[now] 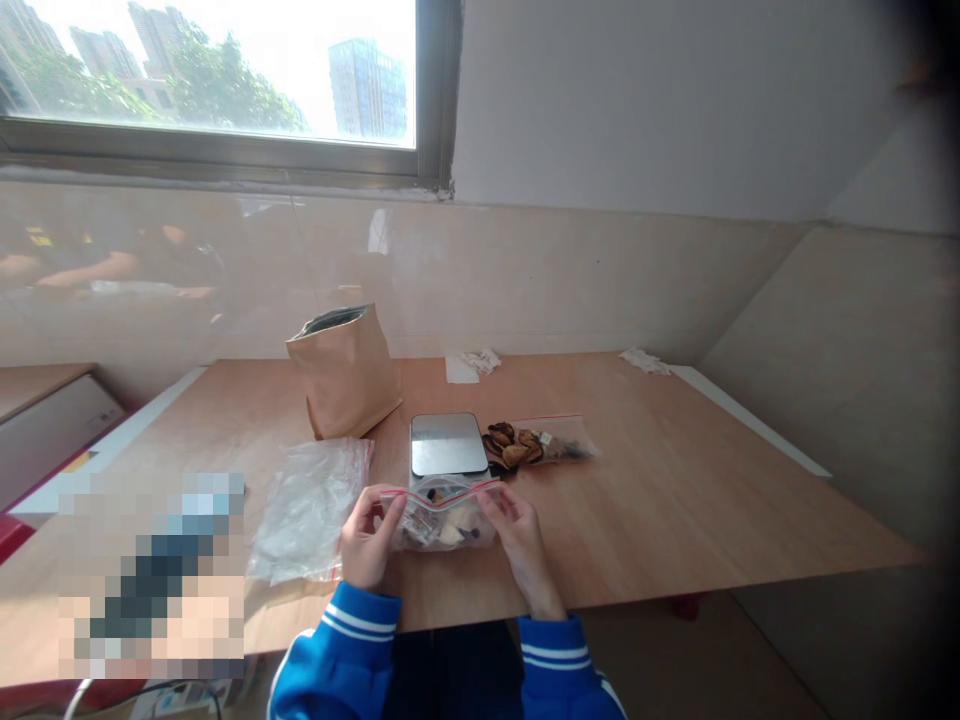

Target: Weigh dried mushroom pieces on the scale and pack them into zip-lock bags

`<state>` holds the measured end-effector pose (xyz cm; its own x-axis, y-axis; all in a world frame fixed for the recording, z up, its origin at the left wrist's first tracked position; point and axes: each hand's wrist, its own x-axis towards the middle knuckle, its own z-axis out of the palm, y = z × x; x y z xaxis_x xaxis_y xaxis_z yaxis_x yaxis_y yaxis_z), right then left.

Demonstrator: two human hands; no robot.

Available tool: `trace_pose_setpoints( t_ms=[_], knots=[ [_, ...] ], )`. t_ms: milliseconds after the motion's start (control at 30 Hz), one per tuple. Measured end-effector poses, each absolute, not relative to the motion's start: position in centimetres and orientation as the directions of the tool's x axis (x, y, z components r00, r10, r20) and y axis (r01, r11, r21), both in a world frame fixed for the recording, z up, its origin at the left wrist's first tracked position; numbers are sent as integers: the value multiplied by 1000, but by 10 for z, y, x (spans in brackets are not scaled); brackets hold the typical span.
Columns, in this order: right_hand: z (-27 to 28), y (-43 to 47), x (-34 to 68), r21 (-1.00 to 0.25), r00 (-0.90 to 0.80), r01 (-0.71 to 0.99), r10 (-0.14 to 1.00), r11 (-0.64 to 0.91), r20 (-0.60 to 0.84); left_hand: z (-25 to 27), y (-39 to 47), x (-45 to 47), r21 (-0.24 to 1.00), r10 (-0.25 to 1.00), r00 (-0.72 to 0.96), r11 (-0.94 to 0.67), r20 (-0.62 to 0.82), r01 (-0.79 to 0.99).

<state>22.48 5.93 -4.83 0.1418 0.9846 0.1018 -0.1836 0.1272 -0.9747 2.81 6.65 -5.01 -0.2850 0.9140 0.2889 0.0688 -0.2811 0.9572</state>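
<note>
My left hand (pixel 367 535) and my right hand (pixel 517 535) pinch the two upper corners of a clear zip bag (pixel 431 530) with a red strip along its top. Pale and dark pieces show through its plastic; I cannot make out exactly what they are. The bag's mouth gapes a little between my hands. Just behind it lies a kitchen scale (pixel 448 445) with a shiny metal top. To the right of the scale, another zip bag (pixel 581 437) lies flat, with brown dried slices (pixel 517 445) in or on it.
An open brown paper bag (pixel 345 370) stands behind, left of the scale. A stack of clear zip bags (pixel 311 510) lies left of my hands. Crumpled white tissue (pixel 480 360) rests at the wooden table's (pixel 675 480) back edge. A blurred-out object (pixel 161 570) lies at left.
</note>
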Motion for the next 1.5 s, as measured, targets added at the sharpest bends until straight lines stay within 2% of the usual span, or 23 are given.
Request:
trace_pose_setpoints(
  t_ms=[267, 567, 767, 867, 933, 1033, 1167, 1367, 1500],
  knots=[
    [-52, 61, 227, -982, 254, -136, 962, 134, 97, -56, 68, 26, 964, 921, -283, -247, 266, 104],
    [-58, 60, 227, -976, 280, -103, 947, 193, 157, -55, 69, 29, 962, 908, -320, -239, 270, 133],
    [-54, 57, 226, -946, 198, -286, 975, 153, 97, -52, 68, 35, 956, 926, -248, -294, 285, 0],
    [-49, 54, 224, -913, 108, -388, 990, 124, 89, -50, 69, 33, 955, 948, -119, -294, 296, 33],
    [-47, 53, 223, -899, 74, -421, 993, 117, 95, -48, 69, 32, 957, 952, -92, -287, 290, 52],
    [-47, 52, 222, -915, 67, -387, 993, 111, 92, -42, 66, 32, 964, 954, -133, -263, 267, 47],
    [-50, 53, 222, -950, 144, -287, 986, 120, 81, -35, 63, 35, 965, 955, -137, -257, 261, 47],
    [-51, 55, 223, -975, 232, -131, 962, 178, 145, -36, 64, 34, 953, 940, -163, -284, 299, 107],
    [-49, 56, 221, -970, 250, -139, 955, 200, 161, -41, 65, 34, 948, 928, -198, -305, 317, 87]
  ],
)
